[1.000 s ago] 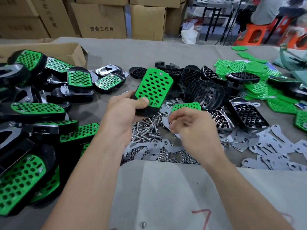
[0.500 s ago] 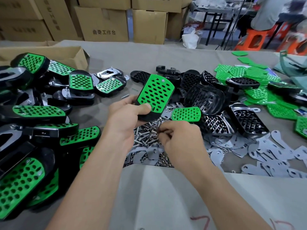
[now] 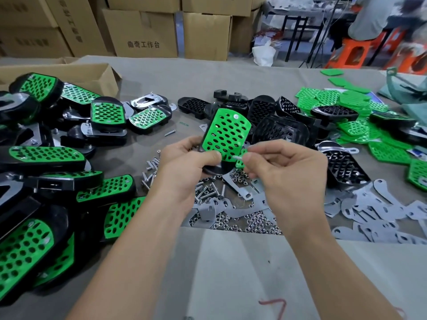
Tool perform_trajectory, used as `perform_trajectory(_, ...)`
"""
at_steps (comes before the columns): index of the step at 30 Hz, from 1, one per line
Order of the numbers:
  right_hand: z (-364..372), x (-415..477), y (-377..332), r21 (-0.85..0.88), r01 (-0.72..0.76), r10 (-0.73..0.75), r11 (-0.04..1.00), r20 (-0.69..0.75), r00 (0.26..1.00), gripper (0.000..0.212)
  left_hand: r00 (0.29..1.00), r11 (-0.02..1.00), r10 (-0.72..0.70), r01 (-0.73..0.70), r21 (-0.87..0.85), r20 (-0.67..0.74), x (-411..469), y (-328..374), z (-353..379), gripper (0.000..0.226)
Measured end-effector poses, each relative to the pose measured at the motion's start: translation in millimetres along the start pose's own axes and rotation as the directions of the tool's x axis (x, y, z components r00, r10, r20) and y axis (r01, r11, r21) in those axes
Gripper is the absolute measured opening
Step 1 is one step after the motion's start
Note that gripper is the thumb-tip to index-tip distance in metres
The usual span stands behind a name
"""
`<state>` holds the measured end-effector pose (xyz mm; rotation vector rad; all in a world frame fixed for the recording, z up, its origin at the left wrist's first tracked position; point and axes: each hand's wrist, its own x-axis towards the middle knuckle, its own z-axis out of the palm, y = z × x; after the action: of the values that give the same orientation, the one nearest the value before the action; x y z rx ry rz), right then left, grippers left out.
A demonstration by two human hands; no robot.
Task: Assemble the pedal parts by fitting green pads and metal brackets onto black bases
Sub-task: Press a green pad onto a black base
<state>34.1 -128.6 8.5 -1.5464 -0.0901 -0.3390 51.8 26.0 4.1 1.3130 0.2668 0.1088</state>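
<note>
The left hand gripped a green-padded pedal, the right hand pinched a screw; finished pedals lay piled left, bare bases unassembled far right.

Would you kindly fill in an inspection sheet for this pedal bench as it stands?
Surface: grey cloth-covered table, crowded.
Job's things: finished pedals piled left; black bases centre; green pads right; metal brackets, screws and nuts near.
Clutter: open carton at far left.
Hands: left hand grips a green-padded pedal; right hand pinches a screw beside it.
Cables: nothing seen on the table.
Surroundings: stacked cardboard boxes, orange stool, seated person behind.
</note>
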Motion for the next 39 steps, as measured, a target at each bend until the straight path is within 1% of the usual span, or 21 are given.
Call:
perform_trajectory(1, -0.1, 0.3, -1.0, 0.017, -0.003, 0.003, 1.0, -0.009, 1.0, 0.019, 1.0, 1.0, -0.001, 0.001, 0.004, 0.015, -1.1, -1.2, 1.9, 0.033)
perform_trajectory(3, 0.1, 0.0, -1.9, -0.003, -0.013, 0.013, 1.0, -0.011, 1.0, 0.02, 0.999, 1.0, -0.001, 0.001, 0.005, 0.038, -2.6, -3.6, 4.5, 0.034)
perform_trajectory(10, -2.8, 0.3, -1.5, -0.229, -0.016, -0.005, 0.973, -0.091, 0.996, 0.02, 1.0, 0.999, 0.01, -0.008, -0.053, 0.021, -7.4, -3.7, 10.1, 0.031)
perform_trajectory(12, -0.6, -1.4, -2.3, -0.314, 0.014, -0.049, 0.949, -0.103, 0.994, 0.02, 1.0, 0.997, 0.023, -0.022, -0.072, 0.015, -9.3, -4.0, 12.6, 0.031)
perform_trajectory(15, 4.3, -5.1, -5.1, -0.471, 0.106, -0.152, 0.876, -0.061, 0.987, 0.022, 0.998, 0.993, 0.064, -0.064, -0.096, -0.001, -12.8, -4.7, 17.9, 0.033)
perform_trajectory(18, 5.7, -4.9, -4.3, -0.547, 0.131, -0.191, 0.827, -0.054, 0.98, 0.018, 0.992, 0.99, 0.118, -0.12, -0.076, -0.036, -15.6, -7.5, 23.0, 0.036)
perform_trajectory(23, -1.5, 0.0, -1.3, -0.519, 0.106, -0.178, 0.848, -0.091, 0.98, 0.02, 0.986, 0.986, 0.162, -0.164, -0.026, -0.045, -15.6, -7.1, 22.8, 0.036)
perform_trajectory(27, 1.0, -2.9, 0.8, -0.487, 0.151, -0.188, 0.86, -0.026, 0.982, 0.024, 0.978, 0.977, 0.202, -0.198, 0.077, -0.049, -15.4, -7.8, 20.3, 0.036)
perform_trajectory(30, 0.4, -1.1, 2.4, -0.471, 0.141, -0.168, 0.871, -0.016, 0.986, 0.024, 0.97, 0.967, 0.233, -0.224, 0.122, -0.065, -14.2, -10.5, 20.0, 0.036)
perform_trajectory(35, -5.6, 2.3, 1.8, -0.47, 0.108, -0.154, 0.876, -0.06, 0.986, 0.017, 0.958, 0.948, 0.286, -0.278, 0.158, -0.029, -17.1, -9.4, 21.9, 0.029)
perform_trajectory(39, -3.6, 1.0, 3.4, -0.401, 0.08, -0.133, 0.913, -0.106, 0.985, 0.019, 0.949, 0.93, 0.316, -0.312, 0.197, 0.009, -16.4, -8.1, 20.0, 0.036)
